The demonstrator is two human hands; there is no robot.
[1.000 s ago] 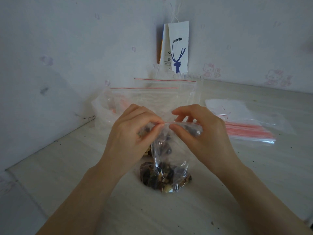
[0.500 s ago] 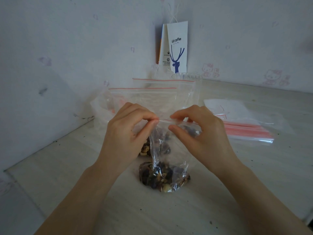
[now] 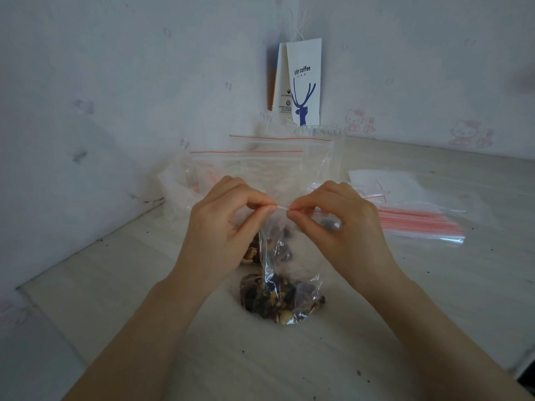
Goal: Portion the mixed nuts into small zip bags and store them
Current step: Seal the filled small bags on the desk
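Clear plastic is drawn taut between a person's two hands at a pale bench [image 3: 405, 328]. The left hand [image 3: 214, 230] and right hand [image 3: 344, 227] each pinch the top strip of a small zip bag [image 3: 285, 282] between thumb and forefinger. Their fingertips nearly meet at the middle of the strip, and the other fingers are curled. The zip bag hangs upright from that grip, its bottom resting on the bench and filled with mixed nuts [image 3: 278, 299]. Loose nuts [image 3: 251, 254] lie on the bench just behind it, partly hidden by the left hand. A flat stack [image 3: 419, 224] of empty bags with red strips lies on the bench just beside the right hand. Behind the hands, larger bags [image 3: 260, 166] stand upright. A white paper bag [image 3: 305, 82], printed with a blue deer and the words "luckin coffee", leans in the corner against the wall [image 3: 115, 82]. Dark crumbs [image 3: 359, 372] dot the bench.
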